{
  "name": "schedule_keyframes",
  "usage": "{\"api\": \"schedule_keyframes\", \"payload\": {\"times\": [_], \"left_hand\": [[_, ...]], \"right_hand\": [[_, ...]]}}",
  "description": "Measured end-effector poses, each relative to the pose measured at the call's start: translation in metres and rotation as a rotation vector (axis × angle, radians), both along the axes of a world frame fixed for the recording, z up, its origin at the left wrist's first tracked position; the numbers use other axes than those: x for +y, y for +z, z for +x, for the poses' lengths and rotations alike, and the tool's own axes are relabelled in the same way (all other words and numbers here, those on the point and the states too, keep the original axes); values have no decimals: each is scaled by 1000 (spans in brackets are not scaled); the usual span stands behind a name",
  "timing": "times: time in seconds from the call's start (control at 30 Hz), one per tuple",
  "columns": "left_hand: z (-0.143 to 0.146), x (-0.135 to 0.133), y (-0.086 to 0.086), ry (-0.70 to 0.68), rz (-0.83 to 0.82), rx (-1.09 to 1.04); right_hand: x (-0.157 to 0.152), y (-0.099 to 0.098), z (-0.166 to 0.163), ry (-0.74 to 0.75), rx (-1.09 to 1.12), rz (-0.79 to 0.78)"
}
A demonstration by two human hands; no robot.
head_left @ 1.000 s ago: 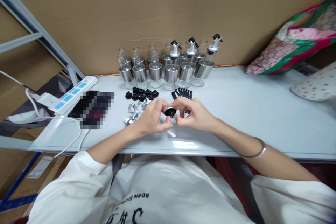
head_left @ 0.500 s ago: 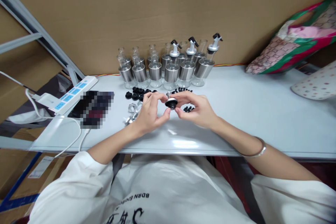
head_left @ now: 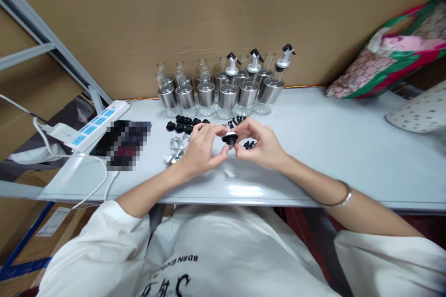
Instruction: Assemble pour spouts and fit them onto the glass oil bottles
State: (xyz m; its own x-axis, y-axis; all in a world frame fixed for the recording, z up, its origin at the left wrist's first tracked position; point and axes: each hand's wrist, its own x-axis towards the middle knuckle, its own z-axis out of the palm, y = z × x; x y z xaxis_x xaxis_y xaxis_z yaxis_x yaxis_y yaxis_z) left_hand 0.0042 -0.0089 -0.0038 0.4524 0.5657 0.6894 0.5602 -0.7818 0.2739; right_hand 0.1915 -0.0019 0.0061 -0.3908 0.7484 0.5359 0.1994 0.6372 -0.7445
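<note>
Between my two hands is a pourer spout (head_left: 229, 138), silver on top with a black ribbed stopper pointing down. My left hand (head_left: 202, 149) grips its left side with thumb and fingertips. From the right, my right hand (head_left: 262, 145) pinches it, thumb low near the stopper's tip. Black rubber stoppers (head_left: 179, 124) lie in a group beyond my left hand. Silver spout parts (head_left: 176, 148) lie just left of that hand, partly covered by it. Small black pieces (head_left: 249, 144) sit on the table under my right hand, with more behind it.
Glass bottles with steel sleeves (head_left: 206, 94) stand in rows at the back; three carry silver pourers with black caps (head_left: 284, 57). On the left are a power strip (head_left: 99, 125) and a blurred-out device (head_left: 125, 145) with white cables. A patterned bag (head_left: 376, 62) leans at the back right.
Both hands and the pourer spout have shifted very slightly to the right. The grip stays much the same, and the things on the table have not moved.
</note>
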Motion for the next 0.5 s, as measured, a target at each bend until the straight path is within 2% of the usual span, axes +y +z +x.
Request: {"api": "schedule_keyframes", "payload": {"times": [0.13, 0.3, 0.5], "left_hand": [[0, 0, 1, -19, 25, -12], [-2, 3, 1, -22, 37, -22], [-3, 6, -1, -36, 53, -18]], "right_hand": [[0, -1, 0, 4, 30, -26], [6, -7, 2, 30, -35, -40], [11, -4, 6, -15, -33, 21]]}}
